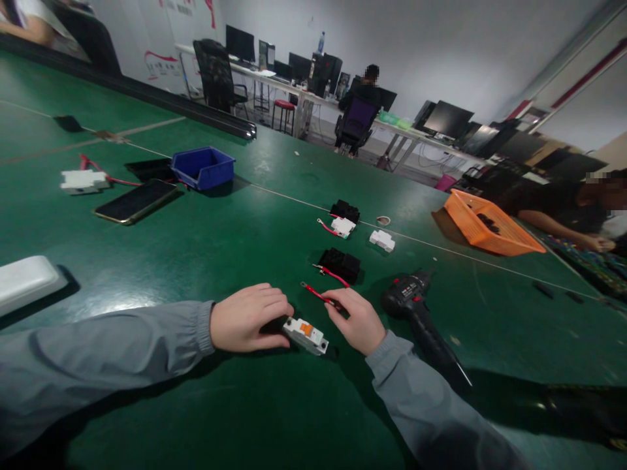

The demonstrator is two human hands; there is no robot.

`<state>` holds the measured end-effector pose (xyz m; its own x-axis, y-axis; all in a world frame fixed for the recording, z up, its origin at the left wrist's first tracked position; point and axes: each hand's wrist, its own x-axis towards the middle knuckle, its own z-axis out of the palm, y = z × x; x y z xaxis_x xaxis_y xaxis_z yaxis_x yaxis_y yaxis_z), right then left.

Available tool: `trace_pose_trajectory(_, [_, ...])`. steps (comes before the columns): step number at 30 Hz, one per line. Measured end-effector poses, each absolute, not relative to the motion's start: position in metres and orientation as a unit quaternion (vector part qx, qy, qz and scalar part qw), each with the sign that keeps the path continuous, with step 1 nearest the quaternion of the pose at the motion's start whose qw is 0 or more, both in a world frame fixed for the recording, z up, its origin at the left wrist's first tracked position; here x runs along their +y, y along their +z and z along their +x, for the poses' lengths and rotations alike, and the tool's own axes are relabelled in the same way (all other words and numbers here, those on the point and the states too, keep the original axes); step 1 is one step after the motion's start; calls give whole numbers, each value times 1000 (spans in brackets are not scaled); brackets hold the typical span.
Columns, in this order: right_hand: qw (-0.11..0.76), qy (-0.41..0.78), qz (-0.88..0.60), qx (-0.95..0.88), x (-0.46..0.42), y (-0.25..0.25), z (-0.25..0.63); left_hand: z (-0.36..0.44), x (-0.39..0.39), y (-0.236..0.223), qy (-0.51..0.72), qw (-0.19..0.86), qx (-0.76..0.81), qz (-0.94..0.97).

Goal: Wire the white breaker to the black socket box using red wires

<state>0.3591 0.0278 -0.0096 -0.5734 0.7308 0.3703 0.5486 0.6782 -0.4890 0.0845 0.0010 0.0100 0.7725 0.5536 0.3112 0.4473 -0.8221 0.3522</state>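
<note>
My left hand (253,318) is closed on the left end of a white circuit breaker (306,335) with an orange switch, which is on the green table. In my right hand (356,318) a short red wire (316,293) is pinched; its metal ring terminal points up and left. Just beyond lies a black block (341,265) with another red wire across its front. Farther off are a white breaker (343,226) with a red lead, a black block (345,210) behind it, and a second white breaker (382,240).
A black cordless screwdriver (416,313) lies right of my right hand. Farther right stands an orange basket (490,225), with a person beside it. To the left are a blue bin (203,168), a phone (137,201), a wired white breaker (84,181) and a white case (27,284).
</note>
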Motion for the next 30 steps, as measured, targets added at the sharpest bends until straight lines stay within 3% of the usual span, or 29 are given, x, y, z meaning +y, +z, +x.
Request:
trace_pose_trajectory(8, [248, 183, -309, -900, 24, -2, 358, 76, 13, 13, 242, 137, 305, 911])
trace_pose_trajectory(16, [219, 194, -262, -920, 28, -5, 361, 80, 18, 5, 189, 106, 324, 921])
trace_pose_trajectory(23, [287, 259, -270, -882, 13, 5, 358, 81, 19, 3, 189, 114, 344, 913])
trace_pose_trajectory(30, [178, 184, -234, -938, 0, 10, 345, 81, 18, 5, 197, 118, 356, 906])
